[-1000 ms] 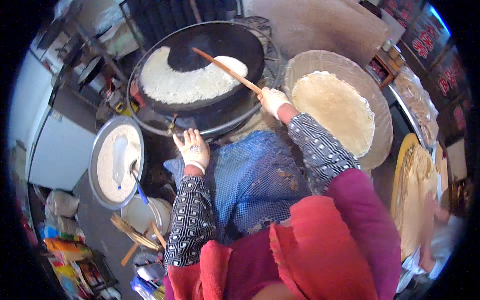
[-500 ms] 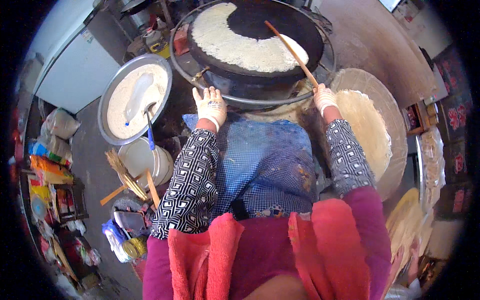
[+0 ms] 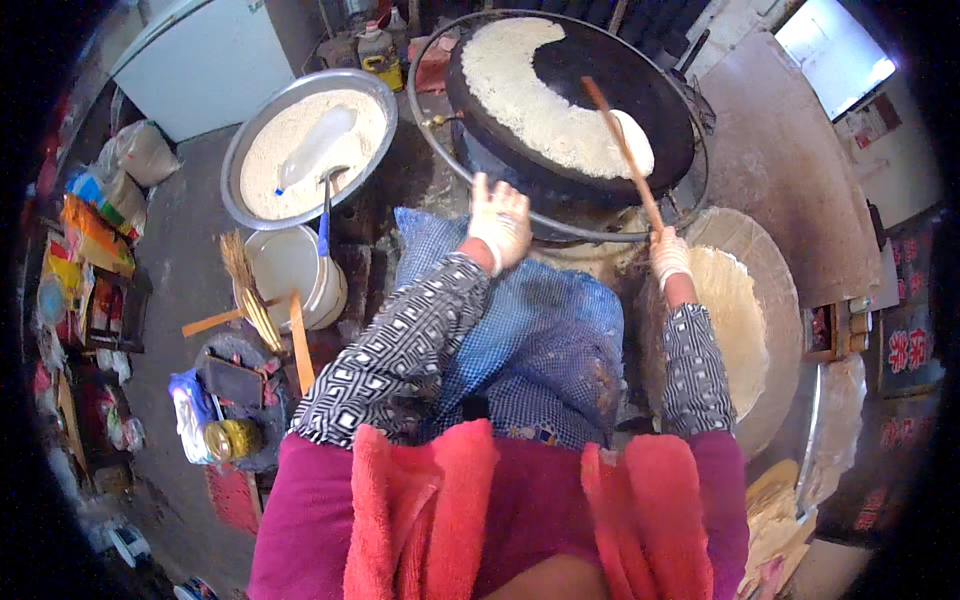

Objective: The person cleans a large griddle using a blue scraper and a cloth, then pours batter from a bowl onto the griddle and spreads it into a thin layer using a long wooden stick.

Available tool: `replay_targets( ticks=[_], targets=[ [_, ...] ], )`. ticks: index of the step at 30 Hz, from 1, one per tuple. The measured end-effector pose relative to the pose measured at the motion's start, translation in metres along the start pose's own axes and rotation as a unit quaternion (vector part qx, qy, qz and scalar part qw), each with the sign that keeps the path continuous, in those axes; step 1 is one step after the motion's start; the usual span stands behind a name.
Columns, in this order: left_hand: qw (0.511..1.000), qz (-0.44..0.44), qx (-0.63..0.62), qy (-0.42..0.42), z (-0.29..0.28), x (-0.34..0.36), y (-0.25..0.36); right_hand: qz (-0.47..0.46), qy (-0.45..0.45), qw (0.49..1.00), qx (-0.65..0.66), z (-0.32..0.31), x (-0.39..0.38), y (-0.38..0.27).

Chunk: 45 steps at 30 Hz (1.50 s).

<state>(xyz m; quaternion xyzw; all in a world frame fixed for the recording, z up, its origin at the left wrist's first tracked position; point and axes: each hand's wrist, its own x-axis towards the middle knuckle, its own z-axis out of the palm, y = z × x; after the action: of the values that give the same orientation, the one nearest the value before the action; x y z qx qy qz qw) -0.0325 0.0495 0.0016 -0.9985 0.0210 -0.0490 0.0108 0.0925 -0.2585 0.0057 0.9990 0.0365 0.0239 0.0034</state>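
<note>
A grey floor (image 3: 190, 300) spreads to the left of the left hand (image 3: 500, 225), with a pale, box-like cabinet (image 3: 205, 70) farther off beyond that hand. Directly ahead of both hands sits a round black griddle (image 3: 575, 60), encircled by a metal ring (image 3: 600, 236).

The right hand, in a whitish glove, is wrapped around the near end of a wooden stick (image 3: 620, 145). The stick slants away from it, forward and left over the griddle, and crosses the right end of a crescent of pale batter (image 3: 510, 95); whether the two touch is hard to tell. The left hand, gloved too, grasps nothing visible; its fingers are extended toward the near part of the ring, contact unclear.

Left of the left hand is a metal basin (image 3: 235, 170) of pale mixture (image 3: 265, 150), a blue-handled ladle (image 3: 324, 230) resting in it. Nearer the person, also left of that hand, stand a white bucket (image 3: 337, 290) and a straw brush (image 3: 245, 275). Just right of the right hand, a thin round sheet (image 3: 725, 320) lies on a wide, pale round tray (image 3: 785, 380).
</note>
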Motion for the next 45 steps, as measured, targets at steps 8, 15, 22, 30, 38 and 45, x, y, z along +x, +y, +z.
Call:
replay_targets(
  ticks=[8, 15, 22, 30, 38, 45],
  targets=[
    [0.997, -0.004, 0.079, 0.017, 0.022, -0.02, 0.011, -0.031, 0.009, 0.998, 0.051, 0.031, 0.005, 0.02],
    [0.996, -0.024, 0.087, 0.024, 0.04, -0.017, -0.022, -0.053, 0.021, 0.997, 0.052, 0.015, 0.0, 0.0],
    [0.996, -0.022, 0.07, 0.059, 0.039, -0.008, -0.035, 0.044, 0.027, 0.992, 0.114, 0.027, 0.016, 0.042],
    [0.995, -0.063, 0.074, 0.021, 0.029, -0.007, -0.053, 0.037, 0.0, 0.999, 0.038, 0.01, 0.01, 0.028],
    [0.988, -0.114, 0.103, 0.004, 0.028, -0.002, -0.087, 0.018, -0.004, 0.997, 0.077, 0.008, -0.003, 0.018],
    [0.998, -0.023, 0.028, -0.05, -0.027, -0.003, -0.007, -0.02, 0.014, 0.998, 0.059, 0.001, -0.007, 0.01]
  ],
)
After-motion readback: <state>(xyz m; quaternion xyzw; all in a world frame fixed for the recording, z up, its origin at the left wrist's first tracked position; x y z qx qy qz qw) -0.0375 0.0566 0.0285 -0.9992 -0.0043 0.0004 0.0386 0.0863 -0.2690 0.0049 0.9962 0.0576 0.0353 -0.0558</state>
